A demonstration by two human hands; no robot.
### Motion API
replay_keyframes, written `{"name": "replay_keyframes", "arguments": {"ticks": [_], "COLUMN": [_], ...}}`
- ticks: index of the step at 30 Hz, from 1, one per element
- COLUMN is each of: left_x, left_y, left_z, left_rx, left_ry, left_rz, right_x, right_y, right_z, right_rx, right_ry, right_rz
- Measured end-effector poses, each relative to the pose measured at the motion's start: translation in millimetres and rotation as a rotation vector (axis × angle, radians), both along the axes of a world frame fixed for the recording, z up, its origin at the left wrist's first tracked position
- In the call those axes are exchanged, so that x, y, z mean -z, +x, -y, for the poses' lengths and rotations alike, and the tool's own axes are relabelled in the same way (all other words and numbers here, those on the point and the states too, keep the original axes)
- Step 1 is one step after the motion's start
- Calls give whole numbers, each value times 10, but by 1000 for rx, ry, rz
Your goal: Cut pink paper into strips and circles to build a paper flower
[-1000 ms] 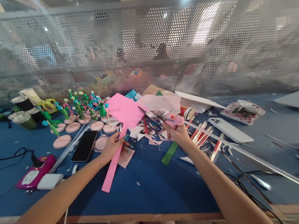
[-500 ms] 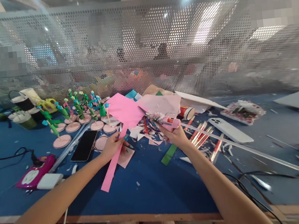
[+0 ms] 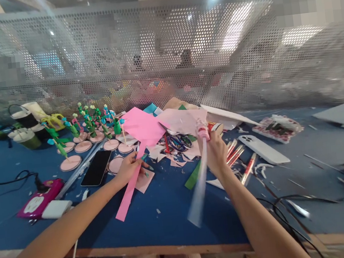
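Note:
My left hand (image 3: 132, 166) is closed on a long pink paper strip (image 3: 124, 201). The strip's upper end meets a larger pink paper sheet (image 3: 142, 126) behind it. My right hand (image 3: 217, 150) grips what looks like a small pink glue gun (image 3: 202, 131), with a long clear glue stick (image 3: 198, 198) blurred by motion and pointing toward me. Between the hands lies a pile of paper scraps (image 3: 177, 159) with dark blue loops in it. A light pink paper piece (image 3: 145, 182) lies under my left hand.
Several paper flowers on pink round bases (image 3: 70, 163) stand at left. A black phone (image 3: 96, 168) and a magenta power adapter (image 3: 40, 198) lie nearby. On the right are a white phone (image 3: 264, 149), red-and-white sticks (image 3: 248, 169) and black cables (image 3: 280, 207). A perforated metal screen (image 3: 123, 80) stands behind.
My right hand has moved slightly right and turned, swinging the clear glue stick from pointing right to pointing toward me. My left hand and the pink strip have stayed almost still.

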State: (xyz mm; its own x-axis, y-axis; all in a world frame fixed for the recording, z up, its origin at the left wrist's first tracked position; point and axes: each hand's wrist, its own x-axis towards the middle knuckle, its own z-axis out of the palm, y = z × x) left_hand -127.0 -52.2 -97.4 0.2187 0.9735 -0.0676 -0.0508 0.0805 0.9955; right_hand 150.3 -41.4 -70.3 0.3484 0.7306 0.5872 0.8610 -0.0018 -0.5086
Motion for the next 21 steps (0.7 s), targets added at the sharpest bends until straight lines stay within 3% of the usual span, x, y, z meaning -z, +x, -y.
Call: {"name": "replay_keyframes", "arguments": {"ticks": [4,8,11,14,17,19,21], "left_x": [-21,-3,4,-27,-105,-181,-275], "left_y": [2,-3,-2,-4,-16,-18,-4], "left_z": [4,-3,-4,1,9,12,2], "left_rx": [-12,-12,-7,15,75,127,182], "left_ry": [0,17,27,31,57,85,109], "left_rz": [-12,-42,-58,-57,-19,21,47], "right_x": [-25,7,31,54,48,-2,-95], "right_y": [110,149,125,50,-62,-159,-280], "right_z": [-10,-36,-50,-29,27,70,107], "right_rx": [340,384,373,379,345,180,-153], "right_ry": [-248,-536,-643,-576,-354,-127,79], "right_rz": [59,-57,-105,-60,35,99,131]}}
